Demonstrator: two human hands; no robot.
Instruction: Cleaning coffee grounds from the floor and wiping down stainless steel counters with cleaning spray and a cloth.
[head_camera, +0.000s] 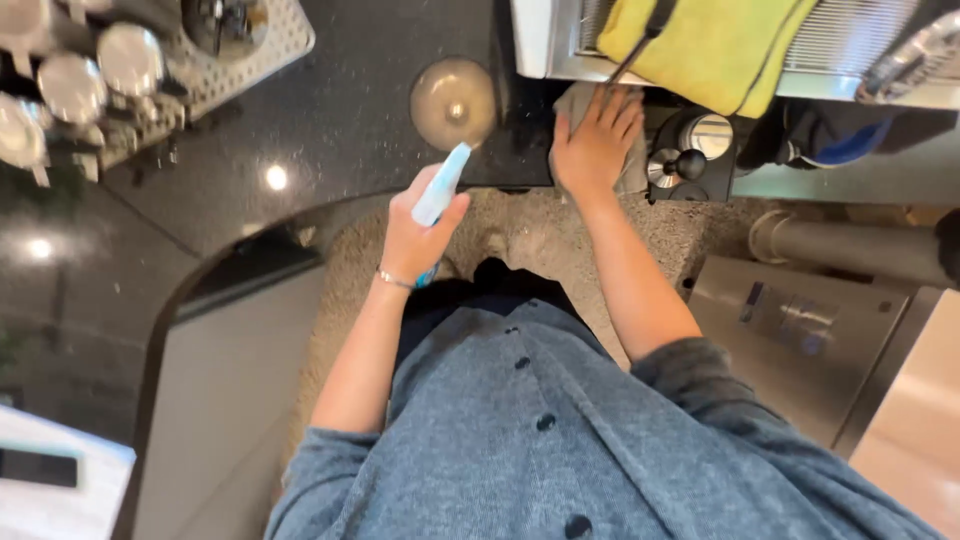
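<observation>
The left hand (418, 235) has its fingers closed around a pale blue spray bottle (440, 190) — long axis up-right, nozzle toward the dark desk (340, 110). The right hand (597, 140) lies open, fingers flat on a grey cloth (580, 100) at the desk's edge.

Dark speckled stone counter (340, 110), curved along its near edge, reflecting two ceiling lights; perforated metal tray (262, 45) at upper left, with round shiny lids (130, 55) just beside it; round metal dome (453, 102) resting on the counter; yellow-green towel (700, 45) draped over a ribbed steel rack (850, 40); black knob (690, 163) beside a small steel cup (710, 133); stainless cabinet (800, 340) at lower right; beige mat (530, 235) on the floor
</observation>
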